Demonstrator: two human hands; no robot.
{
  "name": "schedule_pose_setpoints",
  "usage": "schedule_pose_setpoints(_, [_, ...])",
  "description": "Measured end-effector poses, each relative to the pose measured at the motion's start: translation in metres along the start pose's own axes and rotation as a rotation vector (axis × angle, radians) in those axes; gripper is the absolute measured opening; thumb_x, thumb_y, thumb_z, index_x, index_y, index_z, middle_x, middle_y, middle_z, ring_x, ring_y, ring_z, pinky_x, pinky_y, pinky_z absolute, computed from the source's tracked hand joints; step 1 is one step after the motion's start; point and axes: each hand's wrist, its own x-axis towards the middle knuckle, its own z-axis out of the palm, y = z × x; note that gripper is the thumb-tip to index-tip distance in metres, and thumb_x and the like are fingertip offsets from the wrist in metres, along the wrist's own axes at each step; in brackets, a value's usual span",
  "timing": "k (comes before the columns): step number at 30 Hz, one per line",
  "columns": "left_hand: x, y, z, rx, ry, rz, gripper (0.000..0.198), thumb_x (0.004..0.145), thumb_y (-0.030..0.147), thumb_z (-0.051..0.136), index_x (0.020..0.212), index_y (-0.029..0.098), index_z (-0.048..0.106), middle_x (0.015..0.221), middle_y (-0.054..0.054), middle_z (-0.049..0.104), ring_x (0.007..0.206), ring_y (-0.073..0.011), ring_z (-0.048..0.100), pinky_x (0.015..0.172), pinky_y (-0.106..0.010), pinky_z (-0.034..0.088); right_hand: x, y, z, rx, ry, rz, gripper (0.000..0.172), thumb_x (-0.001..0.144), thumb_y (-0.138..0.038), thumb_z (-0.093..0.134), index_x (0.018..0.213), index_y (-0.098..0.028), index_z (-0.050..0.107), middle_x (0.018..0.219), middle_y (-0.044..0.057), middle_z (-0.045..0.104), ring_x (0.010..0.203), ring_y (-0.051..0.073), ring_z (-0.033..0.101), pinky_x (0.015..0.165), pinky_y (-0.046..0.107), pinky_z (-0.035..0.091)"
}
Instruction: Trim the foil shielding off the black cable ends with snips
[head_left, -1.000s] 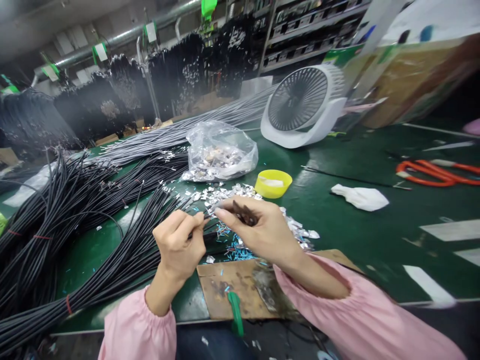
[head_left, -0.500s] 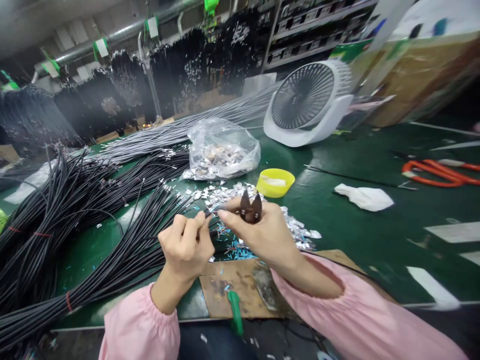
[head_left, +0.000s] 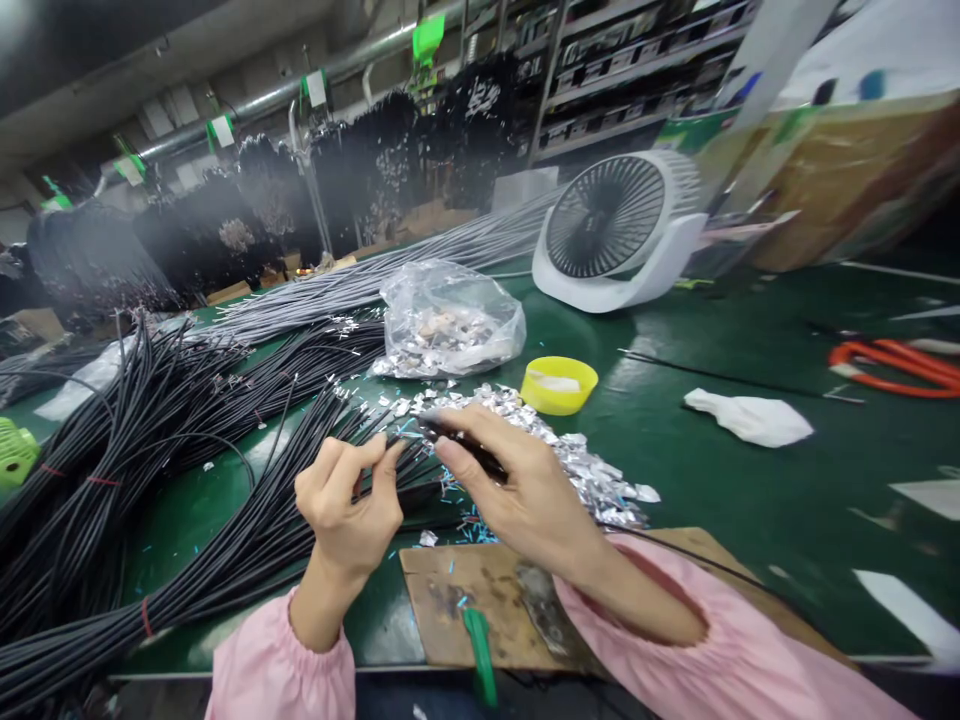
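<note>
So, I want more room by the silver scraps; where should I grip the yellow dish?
I'd take the yellow dish from the right, pinching the rim there, thumb outside and fingertip inside. Its open top and thin, upstanding wall suit a pinch, and the silver scraps lie by its left and near sides.

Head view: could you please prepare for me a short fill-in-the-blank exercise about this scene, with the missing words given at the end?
The hand nearer the black cable bundle is the person's ____ one.
The tie around this bundle is ____.
The sleeves are ____.
Right of the clear plastic bag stands a white desk ____ with a round grille.
Missing words: left; red; pink; fan.
</note>
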Motion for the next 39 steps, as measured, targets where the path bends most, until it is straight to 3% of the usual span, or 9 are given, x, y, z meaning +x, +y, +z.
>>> schedule_pose_setpoints(11, [0.0003, -0.0046, -0.0008, 0.007, 0.011, 0.129, 0.011, 0.070, 0.008, 0.070, 0.074, 0.016, 0.063, 0.059, 0.005, 0.057, 0.050, -0.0052, 0.051, 0.047, -0.016, 0.042, 0.0017, -0.0022, -0.0014, 0.264, -0.060, 0.095, 0.018, 0.084, -0.021, 0.051, 0.080, -0.017, 0.069, 0.071, 0.003, 0.067, 0.063, 0.012, 0.062, 0.057, 0.021, 0.049])
schedule_pose_setpoints(26, [-0.0030, -0.0034, 0.0014, 0.028, 0.000, 0.133, 0.011, 0.072, 0.010, 0.069, 0.077, 0.017, 0.063, 0.059, 0.005, 0.056, 0.051, -0.0062, 0.050, 0.048, -0.017, 0.042, 0.0031, -0.0023, -0.0029, 0.247, -0.035, 0.111, 0.017, 0.080, -0.021, 0.054, 0.075, -0.018, 0.070, 0.068, 0.003, 0.069, 0.059, 0.013, 0.062, 0.054, 0.021, 0.051])
schedule_pose_setpoints(32, [-0.0010, 0.0024, 0.0009, -0.032, -0.065, -0.066, 0.003, 0.076, 0.018, 0.066, 0.077, 0.017, 0.064, 0.067, 0.001, 0.061, 0.059, -0.0082, 0.057, 0.052, -0.018, 0.046, 0.0028, -0.0039, -0.0039, 0.171, 0.052, 0.058, 0.016, 0.080, -0.018, 0.055, 0.075, -0.017, 0.070, 0.071, 0.004, 0.071, 0.063, 0.014, 0.066, 0.058, 0.021, 0.054])
schedule_pose_setpoints(39, [0.0069, 0.0006, -0.0055, -0.314, -0.394, -0.410, 0.023, 0.083, 0.029, 0.056, 0.066, 0.017, 0.063, 0.055, 0.002, 0.053, 0.048, -0.0082, 0.048, 0.043, -0.020, 0.034, 0.0035, -0.0047, -0.0074, 0.120, 0.052, 0.006, 0.014, 0.081, -0.018, 0.056, 0.078, -0.016, 0.069, 0.072, 0.005, 0.071, 0.064, 0.014, 0.066, 0.059, 0.022, 0.054])
